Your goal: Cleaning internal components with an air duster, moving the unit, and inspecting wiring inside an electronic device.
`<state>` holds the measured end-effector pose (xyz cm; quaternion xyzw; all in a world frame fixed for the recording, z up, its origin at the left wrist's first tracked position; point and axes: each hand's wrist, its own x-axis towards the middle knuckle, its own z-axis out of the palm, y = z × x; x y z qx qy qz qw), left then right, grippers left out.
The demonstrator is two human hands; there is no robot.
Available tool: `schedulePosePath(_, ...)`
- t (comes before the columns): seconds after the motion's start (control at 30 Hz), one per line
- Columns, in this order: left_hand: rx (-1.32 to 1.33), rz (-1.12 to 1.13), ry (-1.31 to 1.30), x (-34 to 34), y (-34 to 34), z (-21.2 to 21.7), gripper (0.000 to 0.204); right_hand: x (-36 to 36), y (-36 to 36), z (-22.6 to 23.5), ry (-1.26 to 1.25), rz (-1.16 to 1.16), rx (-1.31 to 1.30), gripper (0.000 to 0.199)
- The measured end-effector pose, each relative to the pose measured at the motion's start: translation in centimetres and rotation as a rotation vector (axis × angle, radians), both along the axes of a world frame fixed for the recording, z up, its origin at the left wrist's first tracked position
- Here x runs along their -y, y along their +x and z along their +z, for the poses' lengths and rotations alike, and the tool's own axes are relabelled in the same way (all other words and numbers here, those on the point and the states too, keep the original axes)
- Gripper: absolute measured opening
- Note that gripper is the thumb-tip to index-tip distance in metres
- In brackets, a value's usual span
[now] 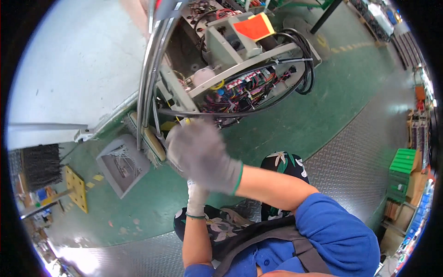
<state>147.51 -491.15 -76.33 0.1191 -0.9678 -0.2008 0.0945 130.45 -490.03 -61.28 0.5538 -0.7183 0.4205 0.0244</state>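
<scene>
The right hand [200, 154], in a grey knit glove with a green cuff, is raised and blurred just below the open grey metal machine chassis [240, 69], which is packed with red and black wiring and hung on a chrome tubular frame [150, 69] above the green floor [295, 124]; whether its fingers are clenched or released I cannot tell. The left hand [196, 198], gloved in white knit, is mostly hidden behind the right hand, so its fingers cannot be read either. A thick black cable [302, 64] loops round the chassis's right side, and an orange-and-yellow tag [254, 27] sits on top.
</scene>
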Motion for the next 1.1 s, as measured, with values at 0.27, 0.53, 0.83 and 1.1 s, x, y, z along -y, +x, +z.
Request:
schedulePosePath(0.27,-0.284,0.679,0.535,1.0,-2.8,3.1,0.052,-2.7,-6.0,1.4,-0.331,-0.013,0.23,0.031)
schedulePosePath(0.53,-0.748,0.638,0.434,8.4,-10.9,11.8,0.041,-3.9,-7.6,0.2,0.186,0.048,0.329,0.041)
schedulePosePath(0.83,0.051,0.525,0.157,7.5,-1.2,7.7,0.019,-5.8,-5.7,1.9,0.436,0.49,0.216,0.038)
schedulePosePath(1.1,-0.096,0.705,0.657,2.3,-6.8,8.7,0.064,-5.3,-3.1,-0.4,0.58,0.844,0.144,0.039)
